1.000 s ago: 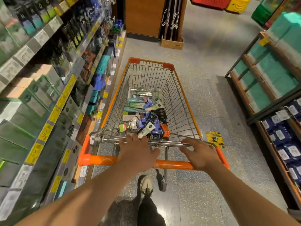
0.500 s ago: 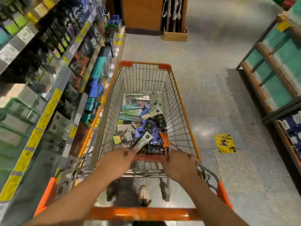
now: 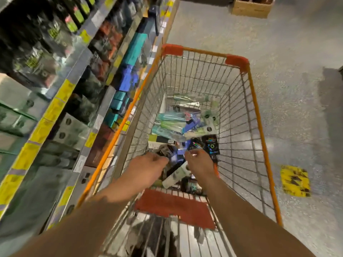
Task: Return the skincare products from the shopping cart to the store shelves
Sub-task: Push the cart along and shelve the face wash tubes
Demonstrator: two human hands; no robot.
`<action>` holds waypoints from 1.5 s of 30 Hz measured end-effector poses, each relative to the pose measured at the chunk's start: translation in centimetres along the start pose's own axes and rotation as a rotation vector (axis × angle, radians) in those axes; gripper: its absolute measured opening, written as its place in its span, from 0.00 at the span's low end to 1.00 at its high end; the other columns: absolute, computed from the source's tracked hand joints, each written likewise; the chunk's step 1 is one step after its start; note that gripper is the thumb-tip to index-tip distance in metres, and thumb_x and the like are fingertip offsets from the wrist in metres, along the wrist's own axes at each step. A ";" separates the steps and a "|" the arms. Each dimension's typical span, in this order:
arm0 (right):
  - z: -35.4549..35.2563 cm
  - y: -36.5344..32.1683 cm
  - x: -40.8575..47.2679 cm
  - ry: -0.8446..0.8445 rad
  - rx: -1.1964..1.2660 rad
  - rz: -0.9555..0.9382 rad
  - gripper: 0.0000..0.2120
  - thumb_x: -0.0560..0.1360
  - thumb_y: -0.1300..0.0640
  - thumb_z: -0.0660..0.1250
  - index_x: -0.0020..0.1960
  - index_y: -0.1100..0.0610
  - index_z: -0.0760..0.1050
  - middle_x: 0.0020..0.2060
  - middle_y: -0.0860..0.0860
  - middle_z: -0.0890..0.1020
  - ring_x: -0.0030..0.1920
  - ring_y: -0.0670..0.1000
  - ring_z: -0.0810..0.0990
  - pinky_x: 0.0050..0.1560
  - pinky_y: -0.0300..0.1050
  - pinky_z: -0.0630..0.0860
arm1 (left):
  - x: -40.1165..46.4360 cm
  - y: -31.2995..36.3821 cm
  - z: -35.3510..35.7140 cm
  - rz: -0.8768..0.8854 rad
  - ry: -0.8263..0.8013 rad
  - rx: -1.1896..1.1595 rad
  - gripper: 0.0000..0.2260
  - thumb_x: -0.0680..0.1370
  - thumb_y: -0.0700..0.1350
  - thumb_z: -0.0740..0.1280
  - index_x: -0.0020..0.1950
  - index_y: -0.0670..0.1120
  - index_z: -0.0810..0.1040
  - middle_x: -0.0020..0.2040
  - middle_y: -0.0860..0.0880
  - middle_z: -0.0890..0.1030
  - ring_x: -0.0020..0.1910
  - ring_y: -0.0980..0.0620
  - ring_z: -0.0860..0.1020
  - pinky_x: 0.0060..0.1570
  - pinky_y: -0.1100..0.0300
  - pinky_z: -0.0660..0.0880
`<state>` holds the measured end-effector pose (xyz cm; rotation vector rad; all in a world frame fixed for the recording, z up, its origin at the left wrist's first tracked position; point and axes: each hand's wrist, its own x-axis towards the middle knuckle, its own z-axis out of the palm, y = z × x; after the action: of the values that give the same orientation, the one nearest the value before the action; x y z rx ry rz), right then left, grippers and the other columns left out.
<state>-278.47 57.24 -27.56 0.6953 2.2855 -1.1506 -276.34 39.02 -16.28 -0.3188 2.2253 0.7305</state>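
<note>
Both the left hand (image 3: 148,165) and the right hand (image 3: 199,164) are lowered into the shopping cart (image 3: 249,108) over the heaped skincare products (image 3: 178,127), beside the store shelves (image 3: 61,101), but what the blurred, curled fingers grasp cannot be told.

Orange-rimmed cart (image 3: 259,101), yellow floor sticker (image 3: 295,180), perhaps black-marked.

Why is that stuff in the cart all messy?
The skincare tubes and boxes lie jumbled in a heap in the orange wire shopping cart, pointing every way, unlike the neat rows on the store shelves.
</note>
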 end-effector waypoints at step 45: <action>-6.8 -24.5 -20.8 0.044 0.274 -0.946 0.11 0.80 0.49 0.70 0.40 0.50 0.79 0.31 0.43 0.80 0.29 0.43 0.75 0.29 0.39 0.68 | -18.2 -0.9 -12.8 0.434 0.438 -0.540 0.22 0.83 0.58 0.64 0.77 0.62 0.68 0.56 0.65 0.78 0.43 0.65 0.77 0.44 0.64 0.73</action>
<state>-279.54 45.63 3.10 -0.3670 2.5659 -1.8736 -271.06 30.74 3.69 -0.2744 2.5010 1.6393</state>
